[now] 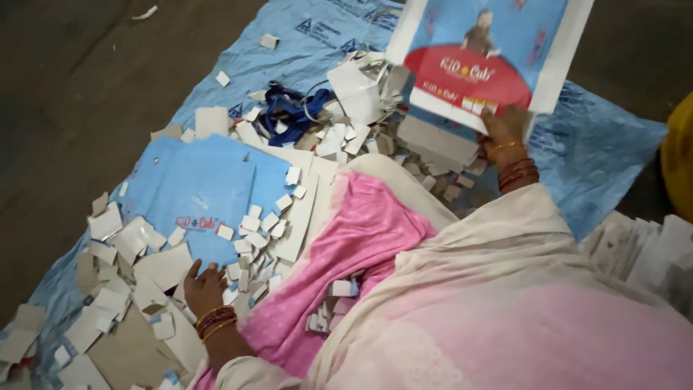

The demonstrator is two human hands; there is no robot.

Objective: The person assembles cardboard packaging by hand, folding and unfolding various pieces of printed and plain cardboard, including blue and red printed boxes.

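My right hand (503,128) grips the lower edge of a large printed cardboard sheet (491,50), blue and red with a white border, lifted at the upper right. My left hand (203,287) rests palm down on the edge of a flat blue printed sheet (191,189) lying on the floor at the left, fingers spread and holding nothing. Bangles circle both wrists. Small white cardboard offcuts (254,232) lie scattered over the flat sheet and around my left hand.
A blue plastic tarp (599,152) covers the floor under everything. Tangled blue straps (289,110) lie beside a heap of white scraps (359,90). Pink and cream cloth (404,274) fills the foreground. A stack of pale sheets (646,249) stands at right.
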